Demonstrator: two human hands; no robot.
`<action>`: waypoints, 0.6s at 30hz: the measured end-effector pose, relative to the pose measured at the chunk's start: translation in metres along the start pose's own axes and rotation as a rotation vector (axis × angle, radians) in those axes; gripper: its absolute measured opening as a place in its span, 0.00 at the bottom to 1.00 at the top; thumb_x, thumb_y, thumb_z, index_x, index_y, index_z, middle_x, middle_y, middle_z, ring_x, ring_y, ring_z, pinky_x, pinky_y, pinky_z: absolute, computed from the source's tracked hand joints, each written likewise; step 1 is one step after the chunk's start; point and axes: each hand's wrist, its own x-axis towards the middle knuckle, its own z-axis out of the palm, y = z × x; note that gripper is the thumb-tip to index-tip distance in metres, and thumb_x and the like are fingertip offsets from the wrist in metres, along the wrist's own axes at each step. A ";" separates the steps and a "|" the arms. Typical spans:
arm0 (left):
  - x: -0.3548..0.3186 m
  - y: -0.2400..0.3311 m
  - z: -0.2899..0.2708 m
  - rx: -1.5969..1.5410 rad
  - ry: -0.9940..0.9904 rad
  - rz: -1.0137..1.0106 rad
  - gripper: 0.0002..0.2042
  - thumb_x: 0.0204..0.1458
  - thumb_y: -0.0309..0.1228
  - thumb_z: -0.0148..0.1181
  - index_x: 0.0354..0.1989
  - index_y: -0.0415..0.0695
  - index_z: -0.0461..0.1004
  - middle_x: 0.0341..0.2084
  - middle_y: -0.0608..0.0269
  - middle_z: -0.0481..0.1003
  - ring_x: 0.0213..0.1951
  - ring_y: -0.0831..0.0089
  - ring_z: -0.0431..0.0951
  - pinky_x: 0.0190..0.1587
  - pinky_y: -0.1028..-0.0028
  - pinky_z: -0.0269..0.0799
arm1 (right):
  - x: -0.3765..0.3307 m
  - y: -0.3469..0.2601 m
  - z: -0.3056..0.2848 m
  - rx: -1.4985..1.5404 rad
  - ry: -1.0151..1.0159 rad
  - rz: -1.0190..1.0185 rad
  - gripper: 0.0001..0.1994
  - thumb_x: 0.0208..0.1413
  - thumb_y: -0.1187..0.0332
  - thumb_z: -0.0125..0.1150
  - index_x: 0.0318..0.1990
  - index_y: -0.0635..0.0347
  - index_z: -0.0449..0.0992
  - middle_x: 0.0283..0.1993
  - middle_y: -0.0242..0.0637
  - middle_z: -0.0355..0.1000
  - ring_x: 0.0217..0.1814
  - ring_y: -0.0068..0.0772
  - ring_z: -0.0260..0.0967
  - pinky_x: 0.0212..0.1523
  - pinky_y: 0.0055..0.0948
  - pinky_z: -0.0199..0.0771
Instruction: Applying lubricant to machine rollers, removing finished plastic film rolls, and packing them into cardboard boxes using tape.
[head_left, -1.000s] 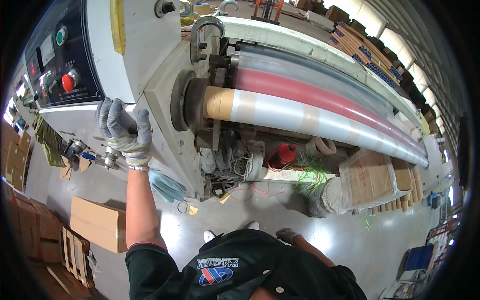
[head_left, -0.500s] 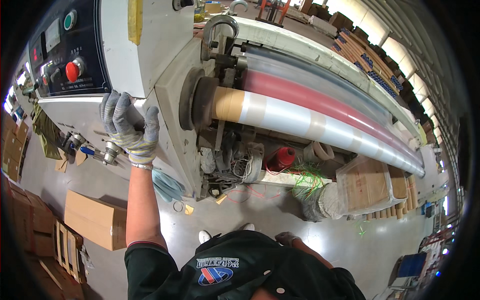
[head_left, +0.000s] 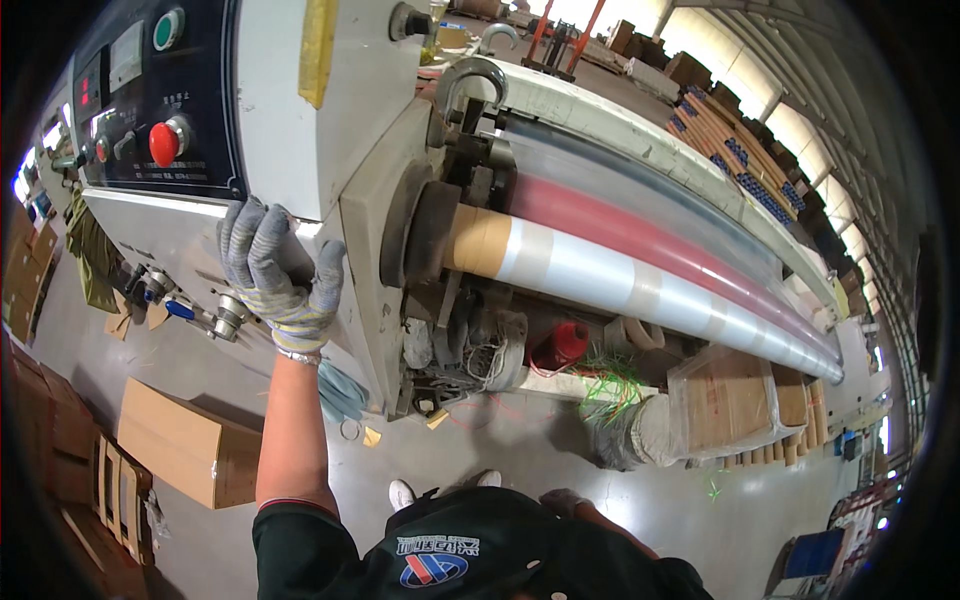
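Note:
My left hand (head_left: 280, 275), in a grey glove with yellow stripes, rests against the lower edge of the control panel (head_left: 165, 110). Its fingers are stretched upward and the thumb stands apart, with nothing held. Above it on the dark panel are a red push button (head_left: 164, 146) and a green button (head_left: 168, 30). To the right, a long roll of whitish film (head_left: 590, 270) on a brown core lies across the machine, beside a red roller (head_left: 640, 235). My right hand (head_left: 565, 501) hangs low by my body, half hidden, and its fingers are not clear.
Below the roll are a red bottle (head_left: 566, 344), tangled green strands (head_left: 612, 385) and a plastic-wrapped carton (head_left: 730, 405). A large cardboard box (head_left: 180, 440) stands on the floor at left, next to a wooden pallet (head_left: 120, 490). Valves with a blue handle (head_left: 180, 308) stick out below the panel.
The view has shifted, so the panel and the near end of the roll appear farther right and lower. My left hand stays at the panel's edge; my right hand remains low by my body.

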 end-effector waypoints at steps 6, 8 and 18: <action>0.003 -0.001 -0.011 0.061 -0.040 0.011 0.26 0.37 0.39 0.67 0.47 0.45 0.69 0.46 0.56 0.67 0.51 0.52 0.65 0.55 0.54 0.60 | 0.018 0.032 0.016 -0.083 0.033 -0.103 0.19 0.55 0.52 0.46 0.38 0.58 0.77 0.43 0.40 0.75 0.46 0.39 0.71 0.50 0.33 0.66; 0.002 -0.001 -0.012 0.069 -0.037 0.003 0.26 0.37 0.40 0.67 0.47 0.46 0.69 0.46 0.57 0.66 0.51 0.52 0.65 0.56 0.54 0.60 | -0.002 -0.002 0.004 -0.017 0.048 -0.015 0.20 0.57 0.53 0.45 0.40 0.57 0.77 0.45 0.40 0.75 0.48 0.38 0.70 0.51 0.33 0.67; 0.002 -0.005 -0.013 0.083 -0.051 -0.010 0.25 0.37 0.42 0.65 0.46 0.48 0.69 0.44 0.58 0.68 0.51 0.52 0.67 0.55 0.52 0.60 | 0.001 -0.033 -0.011 0.012 -0.019 0.020 0.16 0.56 0.58 0.45 0.41 0.55 0.76 0.46 0.40 0.74 0.50 0.40 0.69 0.51 0.33 0.67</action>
